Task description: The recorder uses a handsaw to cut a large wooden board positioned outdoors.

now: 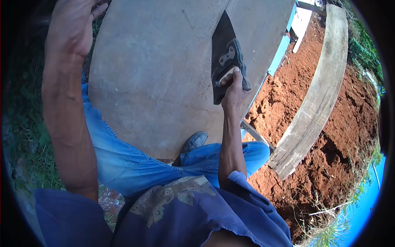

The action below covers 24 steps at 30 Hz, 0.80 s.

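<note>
My right hand (234, 91) is closed round the dark handle of a handsaw (223, 36). The saw's blade points away from me over a large grey-brown board (144, 66), its tip at a thin line that runs on to the far edge of view. Pale dust shows along that line; whether the teeth sit in a cut, I cannot tell. At the upper left, my left hand (74, 29) is by the board's left edge. Most of its fingers are cut off by the picture's top, and no held thing shows there.
A long weathered plank (314, 96) lies on red soil (271, 92) at the right. Light-blue strips (279, 53) run along the board's right side, beside a white piece (301, 26). My shoe (196, 141) is at the board's near edge. Green plants (31, 136) grow at the left.
</note>
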Each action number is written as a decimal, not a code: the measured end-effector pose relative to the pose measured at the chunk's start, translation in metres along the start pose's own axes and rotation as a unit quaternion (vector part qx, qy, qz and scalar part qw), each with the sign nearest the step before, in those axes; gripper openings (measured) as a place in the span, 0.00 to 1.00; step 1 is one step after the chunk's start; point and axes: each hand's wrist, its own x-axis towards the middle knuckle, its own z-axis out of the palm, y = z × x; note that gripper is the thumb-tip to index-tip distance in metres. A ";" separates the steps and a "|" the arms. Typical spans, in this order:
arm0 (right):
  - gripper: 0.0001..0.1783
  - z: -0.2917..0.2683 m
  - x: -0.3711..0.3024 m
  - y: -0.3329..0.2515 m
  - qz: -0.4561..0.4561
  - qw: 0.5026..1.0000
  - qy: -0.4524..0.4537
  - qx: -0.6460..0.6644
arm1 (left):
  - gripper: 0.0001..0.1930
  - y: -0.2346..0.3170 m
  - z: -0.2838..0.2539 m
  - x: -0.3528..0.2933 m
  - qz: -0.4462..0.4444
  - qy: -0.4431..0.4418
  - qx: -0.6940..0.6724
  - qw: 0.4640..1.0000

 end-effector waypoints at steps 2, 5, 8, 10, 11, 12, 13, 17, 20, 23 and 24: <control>0.14 -0.054 -0.033 -0.015 0.041 0.997 0.005 -0.066 | 0.28 -0.011 0.004 0.028 0.064 -0.120 -0.087 0.987; 0.29 -0.110 -0.136 -0.035 0.048 0.998 -0.028 -0.028 | 0.26 -0.001 -0.001 0.020 0.023 -0.016 -0.029 0.999; 0.29 -0.111 -0.154 -0.044 0.026 0.997 -0.057 0.041 | 0.31 -0.012 -0.072 0.055 -0.031 -0.083 -0.062 0.994; 0.20 -0.064 -0.072 -0.008 0.001 1.000 0.012 -0.021 | 0.28 -0.019 -0.054 0.041 -0.024 -0.090 -0.051 0.994; 0.12 -0.018 -0.019 -0.009 0.037 0.999 0.022 -0.022 | 0.27 -0.004 -0.056 0.043 -0.031 -0.095 -0.069 0.993; 0.13 -0.018 0.024 0.013 -0.035 0.998 0.041 0.010 | 0.27 -0.013 -0.022 0.029 -0.037 -0.112 -0.097 0.988; 0.13 -0.015 0.023 0.024 -0.024 0.998 0.040 0.036 | 0.27 -0.005 -0.004 0.004 -0.005 -0.069 -0.061 0.996; 0.11 -0.038 -0.033 0.002 0.024 1.000 -0.005 -0.017 | 0.26 0.003 -0.006 0.011 0.040 -0.014 -0.033 0.999; 0.28 -0.112 -0.147 -0.007 0.032 0.999 -0.035 0.012 | 0.26 -0.004 -0.025 0.028 0.030 -0.045 -0.047 0.997; 0.27 -0.112 -0.164 -0.037 0.031 0.998 -0.038 0.031 | 0.27 0.000 -0.050 0.035 0.020 -0.033 -0.010 0.999; 0.27 -0.094 -0.138 -0.034 0.006 0.999 -0.045 0.016 | 0.27 -0.019 -0.056 0.047 -0.016 -0.084 -0.038 0.996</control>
